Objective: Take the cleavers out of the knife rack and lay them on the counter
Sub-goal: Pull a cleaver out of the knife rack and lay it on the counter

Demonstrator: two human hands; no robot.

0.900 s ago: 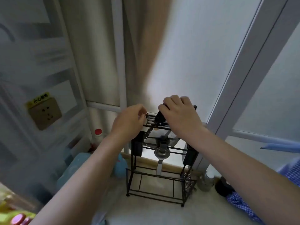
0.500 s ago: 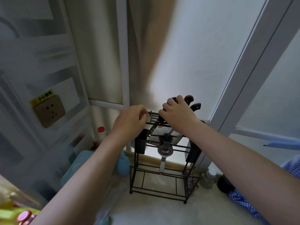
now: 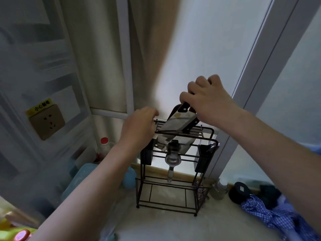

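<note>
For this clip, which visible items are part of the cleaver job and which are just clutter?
Job:
cleavers
knife rack
counter
right hand
left hand

Clutter:
red-capped bottle
wall socket
checked cloth
glass jar
strainer

The knife rack (image 3: 175,171) stands on the bench (image 3: 165,223) against the wall, a bottle (image 3: 103,148) to its left, a jar (image 3: 219,188) to its right.

Both forearms are bare from wrist to the near edge of the view, with no sleeve, watch, bracelet or glove on either. The left hand (image 3: 139,126) and the right hand (image 3: 208,100) show no rings, and the nails are hidden.
</note>
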